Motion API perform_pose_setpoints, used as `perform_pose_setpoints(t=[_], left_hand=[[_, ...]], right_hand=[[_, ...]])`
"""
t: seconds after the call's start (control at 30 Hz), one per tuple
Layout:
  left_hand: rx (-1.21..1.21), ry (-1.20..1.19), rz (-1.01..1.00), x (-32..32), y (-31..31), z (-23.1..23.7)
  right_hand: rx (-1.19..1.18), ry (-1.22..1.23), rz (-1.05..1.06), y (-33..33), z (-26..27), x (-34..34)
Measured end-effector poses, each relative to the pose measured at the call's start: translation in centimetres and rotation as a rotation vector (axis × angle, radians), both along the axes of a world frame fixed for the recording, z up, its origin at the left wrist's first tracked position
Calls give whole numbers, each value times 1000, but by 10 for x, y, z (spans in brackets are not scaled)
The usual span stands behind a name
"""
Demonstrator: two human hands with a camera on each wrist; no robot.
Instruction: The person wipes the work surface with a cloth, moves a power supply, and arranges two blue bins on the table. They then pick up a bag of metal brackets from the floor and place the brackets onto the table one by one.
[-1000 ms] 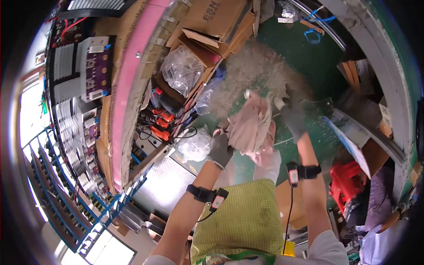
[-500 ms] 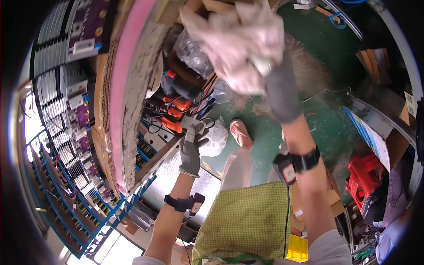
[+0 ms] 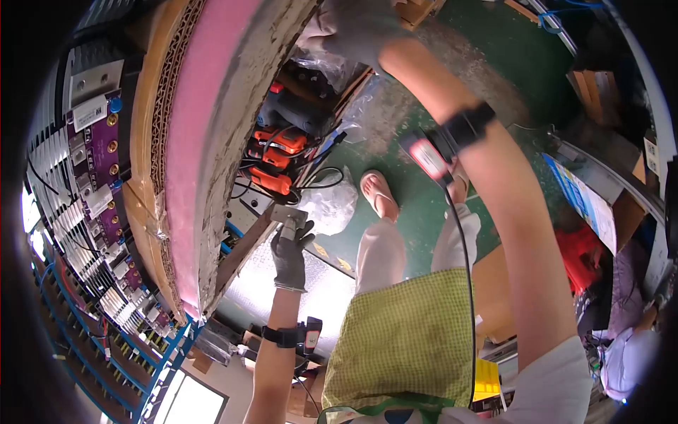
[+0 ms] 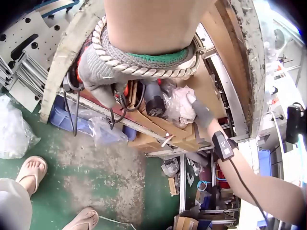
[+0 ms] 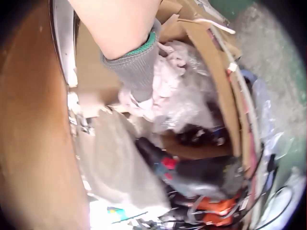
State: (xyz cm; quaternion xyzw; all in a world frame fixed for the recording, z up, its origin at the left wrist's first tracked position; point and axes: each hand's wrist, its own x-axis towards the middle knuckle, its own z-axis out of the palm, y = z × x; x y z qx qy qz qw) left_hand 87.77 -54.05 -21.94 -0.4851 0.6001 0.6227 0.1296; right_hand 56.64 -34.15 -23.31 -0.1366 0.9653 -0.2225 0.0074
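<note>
My right hand [image 3: 360,28], in a grey glove, reaches in at the box [image 5: 225,81] on the shelf. It holds a bunched pale pink cloth [image 4: 183,106] beside a crumpled clear plastic bag [image 5: 184,112]; its fingertips are partly hidden in the folds. My left hand [image 3: 289,258], also gloved, is at the near corner of the shelf. A squarish grey piece [image 3: 286,213] shows just beyond its fingers; whether they grip it I cannot tell. Orange-bodied tools [image 3: 272,180] with dark cables and a dark blue power tool [image 3: 293,113] lie beyond that hand.
A pink-sided shelf edge [image 3: 205,106] runs along the left, with purple circuit boards [image 3: 106,152] outside it. A clear plastic bag [image 3: 328,205] lies on the green floor [image 3: 417,226] by a sandalled foot [image 3: 378,194]. At the right is a red plastic stool [image 3: 579,261].
A second ago both hands held the cloth over the floor. The left hand has let go and moved to the shelf corner; the right has carried the cloth up and left to the box.
</note>
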Motion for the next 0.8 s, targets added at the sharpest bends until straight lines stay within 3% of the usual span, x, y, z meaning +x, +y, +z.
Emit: perform_pose_setpoints(t=[0.03,0.13,0.23,0.3,0.4,0.5,0.53,0.6,0.63,0.73,0.8], left_hand=[[18,8,19,6,-5,-2],[57,-1,-2,11,-6,0],[124,69,-55,11,-5,5],[189,184,-122,12,-4,3],[138,129,-232,0,1,-4],[195,234,-233,2,16,-7],[213,206,-243,-4,23,0],[210,201,-226,-13,36,10],[228,218,-255,-18,41,14],[214,316,-443,-38,68,36],[173,273,-735,-58,92,55]], right_hand=[[43,3,13,15,8,7],[-491,-83,-221,50,-15,31],[-221,-278,-229,23,-51,25],[-183,-280,-153,15,-77,3],[-135,-249,-132,29,-81,-13],[-342,-369,-121,45,-56,2],[-249,-229,-190,45,-52,21],[-441,-106,-262,43,-18,71],[-586,-159,-159,44,-15,100],[-719,-727,-116,44,-11,184],[-1006,-1025,-62,62,7,233]])
